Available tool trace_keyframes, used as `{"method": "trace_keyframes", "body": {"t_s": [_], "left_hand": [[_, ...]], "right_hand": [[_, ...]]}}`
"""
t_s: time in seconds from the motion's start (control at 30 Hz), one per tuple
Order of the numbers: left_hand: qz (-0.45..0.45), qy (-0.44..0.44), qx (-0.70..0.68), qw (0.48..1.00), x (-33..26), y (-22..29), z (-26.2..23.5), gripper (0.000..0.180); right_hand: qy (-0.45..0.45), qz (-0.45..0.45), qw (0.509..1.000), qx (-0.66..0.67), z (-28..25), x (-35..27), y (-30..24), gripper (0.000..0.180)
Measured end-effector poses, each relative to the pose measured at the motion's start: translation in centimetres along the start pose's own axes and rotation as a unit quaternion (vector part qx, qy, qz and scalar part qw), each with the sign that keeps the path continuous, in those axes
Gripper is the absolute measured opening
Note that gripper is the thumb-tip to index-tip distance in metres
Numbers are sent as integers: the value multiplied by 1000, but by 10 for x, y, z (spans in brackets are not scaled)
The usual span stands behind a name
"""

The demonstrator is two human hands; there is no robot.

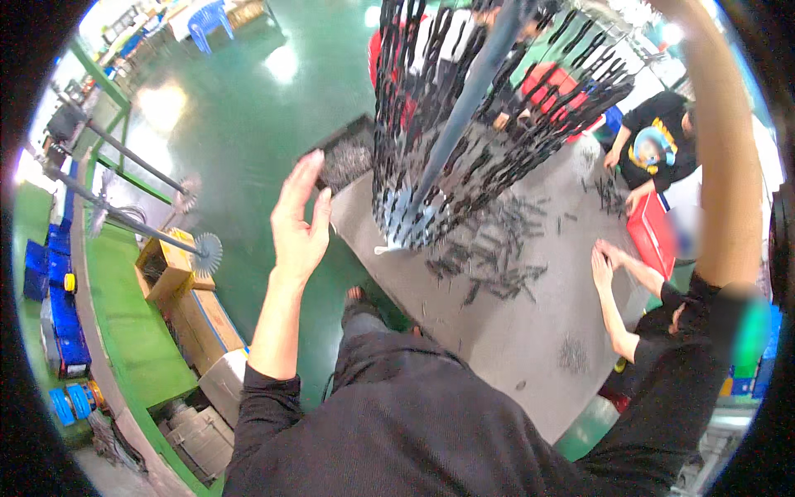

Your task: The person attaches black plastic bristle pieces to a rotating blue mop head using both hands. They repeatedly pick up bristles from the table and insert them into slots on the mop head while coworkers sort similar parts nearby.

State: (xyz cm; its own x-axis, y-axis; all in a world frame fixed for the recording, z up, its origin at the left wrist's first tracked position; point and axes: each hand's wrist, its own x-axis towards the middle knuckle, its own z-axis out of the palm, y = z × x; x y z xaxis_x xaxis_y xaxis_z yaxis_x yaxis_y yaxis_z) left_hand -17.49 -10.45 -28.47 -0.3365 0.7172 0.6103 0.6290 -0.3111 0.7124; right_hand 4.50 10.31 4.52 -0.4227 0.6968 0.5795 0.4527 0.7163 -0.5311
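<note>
A tall rack on a blue-grey pole [464, 116] stands tilted in front of me, its pale spoked disc [406, 217] low over the table corner. Strings of small dark parts [530, 141] fan up from that disc around the pole. My left hand [298, 219] is open left of the rack, fingers stretched and thumb apart, holding nothing. Beyond its fingertips is a dark tray [348, 157] of small pieces. On the right my bare forearm [729, 149] reaches up past the upper edge, and the right hand is out of sight.
Loose dark parts [497, 248] lie scattered over the grey table [489, 348]. Co-workers sit at its far and right sides; one's hands [609, 261] rest near a red bin [652, 236]. At left, poles with spoked discs [207, 253] jut over cardboard boxes [203, 311] and a green bench [132, 315].
</note>
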Motion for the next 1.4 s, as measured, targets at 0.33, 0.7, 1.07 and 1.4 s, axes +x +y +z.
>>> {"method": "trace_keyframes", "body": {"t_s": [0.33, 0.7, 1.07, 1.4], "left_hand": [[512, -195, 172, 819, 173, 238, 2, 57], [470, -435, 162, 751, 220, 239, 34, 65], [447, -423, 131, 777, 212, 233, 23, 63], [461, -434, 131, 763, 213, 243, 28, 67]], "right_hand": [[-50, -36, 997, -41, 2, 11, 24, 34], [-128, -74, 989, 3, -17, -3, 3, 41], [377, -127, 916, 54, -7, -156, 20, 11], [376, -53, 924, 35, 39, -178, 31, 15]]}}
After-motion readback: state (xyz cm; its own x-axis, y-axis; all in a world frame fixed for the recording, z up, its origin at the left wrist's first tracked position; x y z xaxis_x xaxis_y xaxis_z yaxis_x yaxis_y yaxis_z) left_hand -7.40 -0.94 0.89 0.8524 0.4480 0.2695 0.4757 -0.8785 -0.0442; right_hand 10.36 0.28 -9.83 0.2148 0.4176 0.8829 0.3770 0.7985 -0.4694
